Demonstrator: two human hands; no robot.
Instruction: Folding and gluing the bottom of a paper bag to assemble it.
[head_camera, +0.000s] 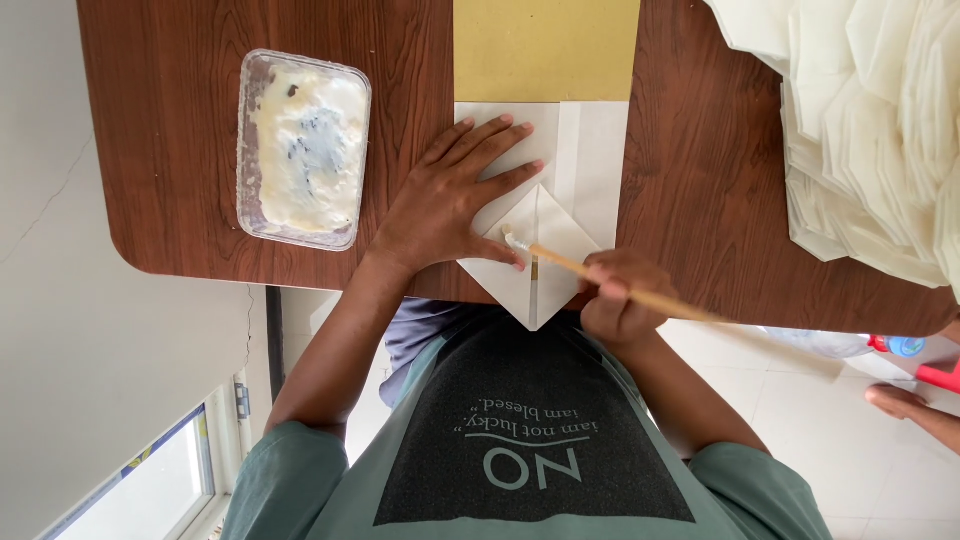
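A white sheet of paper (585, 160) lies on the brown wooden table (180, 130), its near end folded into a point (540, 290) that hangs over the table's edge. My left hand (450, 205) lies flat on the paper, fingers spread, pinning it down. My right hand (620, 300) grips a thin wooden-handled brush (570, 263). The brush tip (513, 240), white with paste, touches the folded flap just by my left thumb. A clear plastic tub of white paste (303, 150) stands to the left of my left hand.
A mustard-brown sheet (545, 50) lies under the far end of the white paper. A big pile of folded white papers (880, 130) fills the table's right side. Beyond the table edge at lower right are another person's foot (895, 400) and a red object (938, 376).
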